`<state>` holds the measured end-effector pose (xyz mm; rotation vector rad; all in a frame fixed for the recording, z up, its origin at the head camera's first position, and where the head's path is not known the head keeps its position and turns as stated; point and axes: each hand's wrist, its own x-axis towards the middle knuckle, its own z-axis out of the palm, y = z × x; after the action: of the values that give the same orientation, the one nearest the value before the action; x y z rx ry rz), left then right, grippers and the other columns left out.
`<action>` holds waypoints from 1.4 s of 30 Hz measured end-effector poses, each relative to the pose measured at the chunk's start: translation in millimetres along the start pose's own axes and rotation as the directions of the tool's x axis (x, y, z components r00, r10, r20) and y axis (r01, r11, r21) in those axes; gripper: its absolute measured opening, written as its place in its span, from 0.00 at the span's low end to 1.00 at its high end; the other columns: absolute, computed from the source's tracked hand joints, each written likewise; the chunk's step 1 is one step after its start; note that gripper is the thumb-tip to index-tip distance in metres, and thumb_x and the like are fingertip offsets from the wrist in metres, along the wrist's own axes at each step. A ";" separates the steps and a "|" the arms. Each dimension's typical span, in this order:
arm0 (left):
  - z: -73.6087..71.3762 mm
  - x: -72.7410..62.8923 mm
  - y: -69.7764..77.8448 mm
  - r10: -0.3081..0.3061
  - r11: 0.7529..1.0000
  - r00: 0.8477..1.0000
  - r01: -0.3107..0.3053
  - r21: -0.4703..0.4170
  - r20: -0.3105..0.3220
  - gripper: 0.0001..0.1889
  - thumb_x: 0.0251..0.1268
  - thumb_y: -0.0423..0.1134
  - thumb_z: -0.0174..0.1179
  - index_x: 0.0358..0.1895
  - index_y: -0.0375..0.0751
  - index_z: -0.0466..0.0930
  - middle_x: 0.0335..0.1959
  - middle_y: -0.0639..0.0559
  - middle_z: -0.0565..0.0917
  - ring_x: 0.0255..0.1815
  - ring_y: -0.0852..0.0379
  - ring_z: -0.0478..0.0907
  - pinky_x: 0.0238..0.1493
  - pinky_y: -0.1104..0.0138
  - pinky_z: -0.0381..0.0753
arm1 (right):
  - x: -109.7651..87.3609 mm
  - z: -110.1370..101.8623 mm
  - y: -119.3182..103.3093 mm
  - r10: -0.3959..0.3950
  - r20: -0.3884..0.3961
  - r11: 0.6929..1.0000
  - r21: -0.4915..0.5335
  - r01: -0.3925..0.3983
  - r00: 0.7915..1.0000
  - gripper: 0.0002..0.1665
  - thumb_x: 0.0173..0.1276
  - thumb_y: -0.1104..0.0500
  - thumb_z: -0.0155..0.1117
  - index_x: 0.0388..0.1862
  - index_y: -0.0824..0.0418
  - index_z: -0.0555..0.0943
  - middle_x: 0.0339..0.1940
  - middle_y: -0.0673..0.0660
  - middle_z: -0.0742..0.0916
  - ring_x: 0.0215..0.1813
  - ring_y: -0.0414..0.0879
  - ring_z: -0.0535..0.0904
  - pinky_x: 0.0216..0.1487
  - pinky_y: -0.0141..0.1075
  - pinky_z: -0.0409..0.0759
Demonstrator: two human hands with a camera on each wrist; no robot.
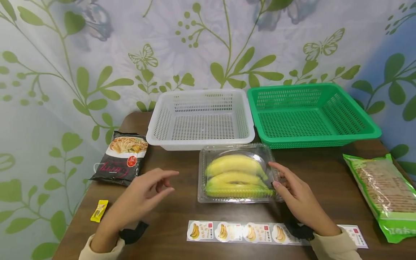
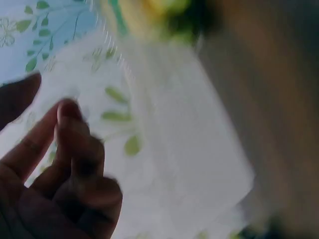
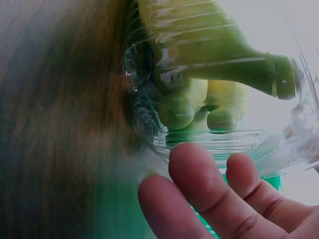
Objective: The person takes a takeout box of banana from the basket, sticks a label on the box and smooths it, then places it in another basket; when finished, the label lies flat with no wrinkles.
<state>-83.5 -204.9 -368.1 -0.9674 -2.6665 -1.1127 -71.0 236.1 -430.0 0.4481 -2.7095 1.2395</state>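
Note:
A closed clear plastic clamshell box (image 1: 202, 180) holding yellow bananas (image 1: 235, 166) sits on the dark wooden table. My right hand (image 1: 297, 195) is at the box's right side, index finger by the upper edge and thumb lower down. In the right wrist view, its extended fingertips (image 3: 192, 162) are at the ribbed wall, in front of the greenish banana stems (image 3: 284, 77). To the left of the box, my left hand (image 1: 144, 193) hovers with loosely bent fingers and holds nothing. A strip of banana stickers (image 1: 238, 233) lies in front, partly hidden by the right wrist.
Behind the box stand a white basket (image 1: 199, 141) and a green basket (image 1: 318, 138), side by side. A black noodle packet (image 1: 118, 159) and a small yellow sachet (image 1: 99, 211) lie left. A green-edged bag (image 1: 383, 187) lies at the right edge.

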 end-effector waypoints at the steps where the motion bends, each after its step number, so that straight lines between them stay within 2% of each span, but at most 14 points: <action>1: 7.5 -3.5 0.4 0.005 1.000 0.999 -0.004 -0.025 0.054 0.19 0.71 0.39 0.67 0.63 0.55 0.79 0.36 0.66 0.77 0.34 0.66 0.74 0.32 0.71 0.75 | -0.2 0.0 0.2 0.002 0.002 1.000 0.001 -0.002 1.000 0.33 0.81 0.58 0.56 0.80 0.39 0.64 0.58 0.56 0.80 0.34 0.42 0.79 0.27 0.36 0.73; 3: 21.6 -9.9 0.3 0.004 0.998 0.987 0.006 -0.062 0.158 0.17 0.72 0.42 0.66 0.61 0.54 0.80 0.35 0.66 0.76 0.32 0.67 0.73 0.31 0.72 0.75 | -1.0 0.2 0.7 0.003 0.005 1.000 0.002 -0.003 1.000 0.33 0.81 0.58 0.57 0.79 0.39 0.64 0.57 0.56 0.80 0.33 0.42 0.78 0.27 0.36 0.72; 6: 40.4 -16.9 1.4 -0.006 0.996 0.960 0.029 -0.079 0.279 0.16 0.71 0.45 0.66 0.58 0.50 0.82 0.31 0.66 0.73 0.29 0.70 0.70 0.31 0.73 0.74 | -1.9 0.4 1.1 0.002 0.004 1.000 0.004 -0.002 1.000 0.33 0.81 0.58 0.57 0.79 0.39 0.64 0.54 0.55 0.80 0.30 0.40 0.76 0.27 0.35 0.72; 10: 59.1 -20.8 9.1 -0.033 0.995 0.934 0.063 -0.072 0.354 0.17 0.68 0.47 0.70 0.56 0.48 0.84 0.27 0.66 0.69 0.27 0.72 0.65 0.32 0.74 0.72 | -1.8 -0.3 0.6 -0.001 -0.004 1.000 -0.002 0.001 1.000 0.32 0.80 0.58 0.57 0.79 0.38 0.65 0.51 0.53 0.80 0.27 0.39 0.73 0.26 0.35 0.71; 12: 65.9 -20.7 13.6 -0.044 0.997 0.929 0.067 -0.050 0.367 0.18 0.66 0.49 0.71 0.55 0.49 0.84 0.26 0.66 0.68 0.27 0.73 0.64 0.31 0.74 0.70 | -1.5 -0.6 0.2 -0.001 -0.006 1.000 0.000 0.001 1.000 0.32 0.81 0.58 0.57 0.79 0.38 0.65 0.52 0.53 0.80 0.27 0.39 0.73 0.26 0.35 0.71; 17: 73.4 -21.1 19.1 -0.063 0.998 0.916 0.070 -0.003 0.397 0.21 0.63 0.51 0.73 0.56 0.50 0.84 0.33 0.69 0.77 0.30 0.73 0.69 0.33 0.75 0.72 | -1.7 1.6 0.7 0.004 -0.008 1.000 0.008 -0.004 1.000 0.32 0.81 0.58 0.57 0.79 0.39 0.65 0.52 0.53 0.80 0.26 0.40 0.72 0.26 0.35 0.71; 19: 73.9 -21.5 19.3 -0.066 0.997 0.914 0.073 -0.001 0.400 0.22 0.62 0.52 0.73 0.57 0.50 0.84 0.38 0.68 0.80 0.33 0.71 0.72 0.36 0.74 0.74 | -1.5 1.7 0.6 -0.001 -0.014 1.000 0.003 0.001 1.000 0.32 0.80 0.58 0.57 0.79 0.39 0.65 0.51 0.53 0.80 0.26 0.39 0.72 0.26 0.35 0.71; 23: 75.8 -22.2 17.6 -0.064 0.996 0.907 0.085 -0.031 0.416 0.23 0.62 0.54 0.73 0.58 0.53 0.82 0.40 0.69 0.81 0.33 0.72 0.74 0.36 0.75 0.75 | -0.3 1.0 0.4 -0.015 -0.021 1.000 0.001 0.015 1.000 0.32 0.80 0.59 0.57 0.78 0.40 0.66 0.49 0.52 0.80 0.26 0.39 0.72 0.26 0.35 0.71; 26: 78.1 -22.4 17.0 -0.053 0.994 0.903 0.088 -0.063 0.427 0.23 0.62 0.53 0.73 0.58 0.54 0.81 0.32 0.69 0.79 0.28 0.75 0.71 0.28 0.76 0.73 | -0.7 0.0 0.8 -0.014 -0.018 1.000 -0.002 0.014 1.000 0.32 0.80 0.60 0.57 0.78 0.40 0.66 0.51 0.53 0.80 0.28 0.40 0.73 0.26 0.35 0.71; 30: 80.7 -21.7 16.5 -0.047 0.995 0.905 0.082 -0.064 0.422 0.23 0.61 0.52 0.74 0.58 0.53 0.82 0.24 0.70 0.73 0.23 0.77 0.64 0.22 0.78 0.68 | -2.3 -1.6 0.9 -0.003 -0.013 1.000 -0.009 0.003 1.000 0.32 0.80 0.59 0.57 0.79 0.41 0.65 0.54 0.55 0.80 0.32 0.41 0.77 0.27 0.35 0.72; 33: 82.3 -21.4 15.9 -0.062 0.996 0.906 0.083 -0.033 0.420 0.25 0.59 0.52 0.75 0.59 0.55 0.82 0.24 0.71 0.73 0.23 0.77 0.65 0.23 0.78 0.68 | -2.8 -2.3 0.3 0.007 -0.007 1.000 -0.013 -0.007 1.000 0.32 0.81 0.59 0.56 0.79 0.41 0.64 0.55 0.56 0.80 0.36 0.41 0.79 0.28 0.36 0.72; 36: 83.8 -21.7 15.9 -0.083 0.996 0.898 0.089 0.007 0.432 0.27 0.57 0.54 0.76 0.60 0.57 0.81 0.27 0.72 0.76 0.25 0.75 0.68 0.26 0.76 0.70 | -2.5 -2.1 -0.3 0.008 -0.006 1.000 -0.018 -0.008 1.000 0.32 0.81 0.59 0.56 0.79 0.41 0.64 0.56 0.56 0.81 0.40 0.41 0.81 0.29 0.36 0.74; 39: 85.8 -21.3 17.0 -0.097 0.995 0.892 0.085 0.045 0.442 0.29 0.55 0.55 0.76 0.61 0.59 0.79 0.29 0.72 0.77 0.25 0.74 0.69 0.28 0.75 0.70 | -1.8 -1.5 -0.6 0.001 -0.007 1.000 -0.011 -0.001 1.000 0.32 0.80 0.59 0.56 0.79 0.41 0.65 0.55 0.55 0.80 0.38 0.41 0.81 0.29 0.35 0.73; 42: 88.0 -20.6 18.8 -0.096 0.994 0.898 0.065 0.088 0.429 0.29 0.55 0.55 0.77 0.60 0.59 0.79 0.27 0.71 0.76 0.24 0.73 0.68 0.26 0.75 0.69 | -0.7 -0.8 -0.6 -0.009 -0.006 1.000 -0.001 0.009 1.000 0.32 0.80 0.60 0.57 0.79 0.42 0.65 0.53 0.55 0.80 0.35 0.41 0.80 0.28 0.35 0.73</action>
<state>-42.9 -146.8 -427.3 -1.2266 -3.0950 -0.8909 -70.1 236.5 -429.2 0.4545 -2.6999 1.2359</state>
